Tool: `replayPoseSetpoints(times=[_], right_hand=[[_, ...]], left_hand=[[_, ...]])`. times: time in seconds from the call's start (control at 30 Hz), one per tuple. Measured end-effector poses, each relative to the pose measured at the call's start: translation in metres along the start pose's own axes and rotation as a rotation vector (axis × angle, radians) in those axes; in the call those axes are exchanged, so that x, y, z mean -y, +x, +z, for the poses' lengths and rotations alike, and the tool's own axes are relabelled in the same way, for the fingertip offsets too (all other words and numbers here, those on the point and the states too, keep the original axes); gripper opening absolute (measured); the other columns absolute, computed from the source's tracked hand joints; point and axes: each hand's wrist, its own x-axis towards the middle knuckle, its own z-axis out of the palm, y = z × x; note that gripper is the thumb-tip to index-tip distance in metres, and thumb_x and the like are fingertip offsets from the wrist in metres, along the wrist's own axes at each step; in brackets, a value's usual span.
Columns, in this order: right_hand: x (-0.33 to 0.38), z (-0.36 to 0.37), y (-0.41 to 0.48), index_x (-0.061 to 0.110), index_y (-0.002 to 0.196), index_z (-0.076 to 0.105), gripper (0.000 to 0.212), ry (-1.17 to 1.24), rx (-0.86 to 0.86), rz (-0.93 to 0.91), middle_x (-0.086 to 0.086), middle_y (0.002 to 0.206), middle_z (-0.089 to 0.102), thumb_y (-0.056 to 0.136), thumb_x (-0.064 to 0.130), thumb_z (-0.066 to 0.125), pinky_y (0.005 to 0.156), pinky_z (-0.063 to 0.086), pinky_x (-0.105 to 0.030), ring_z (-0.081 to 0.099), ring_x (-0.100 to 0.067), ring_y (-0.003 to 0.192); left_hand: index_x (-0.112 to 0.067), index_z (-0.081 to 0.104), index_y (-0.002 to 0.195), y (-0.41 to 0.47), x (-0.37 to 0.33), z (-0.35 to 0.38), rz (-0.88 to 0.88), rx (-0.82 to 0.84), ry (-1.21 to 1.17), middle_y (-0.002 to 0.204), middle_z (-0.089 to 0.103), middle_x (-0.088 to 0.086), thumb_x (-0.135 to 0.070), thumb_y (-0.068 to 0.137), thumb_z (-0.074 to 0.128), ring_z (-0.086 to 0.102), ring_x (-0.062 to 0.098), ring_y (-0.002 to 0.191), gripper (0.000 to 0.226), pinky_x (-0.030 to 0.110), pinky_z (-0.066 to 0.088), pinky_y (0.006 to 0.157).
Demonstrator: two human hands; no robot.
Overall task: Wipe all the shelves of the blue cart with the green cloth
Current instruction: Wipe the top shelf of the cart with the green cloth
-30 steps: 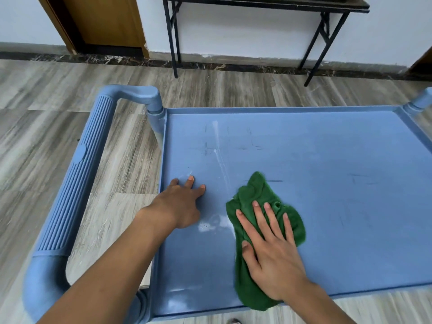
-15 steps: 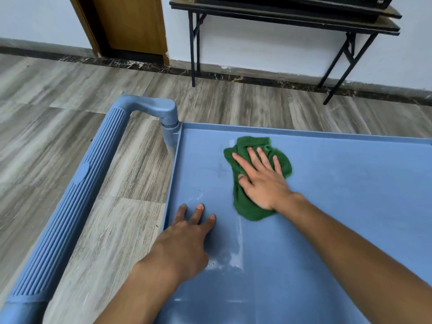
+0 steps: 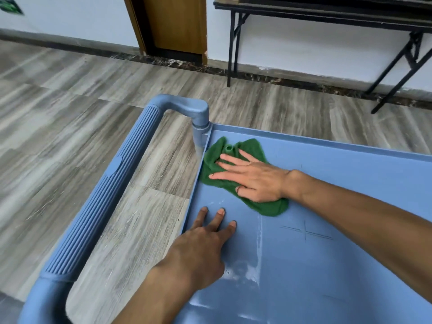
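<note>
We pressed our right hand (image 3: 254, 177), fingers spread flat, onto the green cloth (image 3: 233, 174), gripping nothing. The cloth lay bunched in the far left corner of the blue cart (image 3: 350, 253) top shelf, beside the handle (image 3: 105, 190). Our left hand (image 3: 203, 249) rested open and flat on the shelf, near its left rim.

Cart top shelf (image 3: 327, 183): smooth, glossy blue plastic; handle (image 3: 102, 197) ribbed. Green cloth (image 3: 217, 157) nubby, matt.
</note>
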Motion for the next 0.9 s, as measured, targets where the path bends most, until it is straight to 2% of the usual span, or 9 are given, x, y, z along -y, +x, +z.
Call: replayPoseSetpoints(times=[0.1, 0.23, 0.33, 0.4, 0.5, 0.6, 0.67, 0.77, 0.9], right_hand=[[0.025, 0.003, -0.003, 0.051, 0.154, 0.012, 0.063, 0.066, -0.029, -0.054, 0.003, 0.168, 0.018, 0.094, 0.039, 0.029, 0.124, -0.008, -0.052, -0.008, -0.012, 0.156], [0.051, 0.009, -0.001, 0.039, 0.157, 0.018, 0.059, 0.248, -0.311, 0.327, 0.003, 0.169, 0.015, 0.101, 0.038, 0.037, 0.125, 0.002, -0.052, 0.001, -0.015, 0.156], [0.081, 0.014, 0.008, 0.021, 0.158, 0.025, 0.055, 0.194, -0.222, 0.427, 0.004, 0.17, 0.012, 0.106, 0.035, 0.034, 0.124, 0.002, -0.056, -0.001, -0.018, 0.156], [0.094, 0.019, 0.004, 0.021, 0.157, 0.029, 0.053, 0.178, -0.208, 0.375, 0.005, 0.17, 0.011, 0.106, 0.035, 0.034, 0.122, -0.005, -0.06, -0.003, -0.017, 0.156], [0.103, 0.026, -0.046, 0.028, 0.157, 0.032, 0.05, 0.311, -0.409, 0.495, 0.009, 0.168, 0.013, 0.107, 0.038, 0.033, 0.123, -0.008, -0.053, 0.002, -0.012, 0.156], [0.11, 0.054, -0.143, 0.036, 0.153, 0.035, 0.05, 0.39, -0.549, 0.771, 0.004, 0.165, 0.026, 0.105, 0.048, 0.034, 0.122, -0.001, -0.042, 0.015, -0.016, 0.155], [0.113, 0.078, -0.214, 0.052, 0.152, 0.023, 0.057, 0.333, -0.411, 0.973, 0.005, 0.167, 0.02, 0.097, 0.064, 0.028, 0.122, 0.002, -0.045, 0.01, -0.017, 0.155], [0.117, 0.104, -0.279, 0.068, 0.147, -0.005, 0.069, 0.292, -0.147, 1.192, 0.012, 0.169, -0.008, 0.081, 0.086, 0.006, 0.122, -0.003, -0.051, -0.013, -0.016, 0.155], [0.117, 0.121, -0.287, 0.066, 0.146, -0.013, 0.067, 0.213, -0.163, 1.231, 0.016, 0.165, -0.023, 0.082, 0.085, -0.004, 0.122, -0.006, -0.055, -0.021, -0.015, 0.153]], left_hand=[[-0.042, 0.005, 0.156, -0.006, 0.002, 0.002, 0.02, -0.04, -0.019, 0.165, -0.01, -0.017, -0.014, 0.089, 0.042, -0.012, 0.021, 0.153, 0.081, 0.036, 0.024, 0.12], [-0.028, 0.034, 0.151, -0.018, 0.008, -0.004, 0.1, -0.196, -0.08, 0.164, 0.024, -0.002, -0.008, 0.086, 0.042, 0.026, 0.023, 0.148, 0.068, 0.039, 0.035, 0.114], [-0.022, 0.057, 0.125, -0.025, 0.016, -0.013, 0.133, -0.497, -0.201, 0.124, 0.065, 0.007, -0.014, 0.083, 0.043, 0.061, 0.031, 0.112, 0.045, 0.042, 0.05, 0.089], [-0.022, 0.06, 0.119, -0.019, 0.024, -0.02, 0.155, -0.672, -0.234, 0.109, 0.07, 0.007, -0.017, 0.085, 0.043, 0.065, 0.032, 0.1, 0.038, 0.043, 0.053, 0.082], [-0.021, 0.057, 0.13, 0.01, 0.023, -0.035, 0.218, -0.746, -0.177, 0.131, 0.063, 0.005, -0.021, 0.093, 0.048, 0.06, 0.03, 0.117, 0.038, 0.045, 0.052, 0.093], [-0.031, 0.033, 0.152, 0.058, 0.015, -0.051, 0.224, -0.54, -0.028, 0.163, 0.026, 0.003, -0.038, 0.099, 0.046, 0.026, 0.034, 0.147, 0.055, 0.048, 0.03, 0.118], [-0.042, 0.018, 0.155, 0.089, 0.01, -0.058, 0.241, -0.429, 0.115, 0.167, 0.006, 0.001, -0.053, 0.099, 0.042, 0.005, 0.036, 0.152, 0.062, 0.05, 0.014, 0.123], [-0.057, 0.002, 0.15, 0.118, 0.007, -0.049, 0.203, -0.314, 0.262, 0.167, -0.008, -0.003, -0.069, 0.095, 0.025, -0.012, 0.032, 0.152, 0.061, 0.054, -0.004, 0.122], [-0.067, -0.011, 0.142, 0.123, 0.011, -0.023, 0.11, -0.337, 0.231, 0.165, -0.017, -0.009, -0.075, 0.09, 0.008, -0.02, 0.03, 0.15, 0.056, 0.057, -0.016, 0.119]])
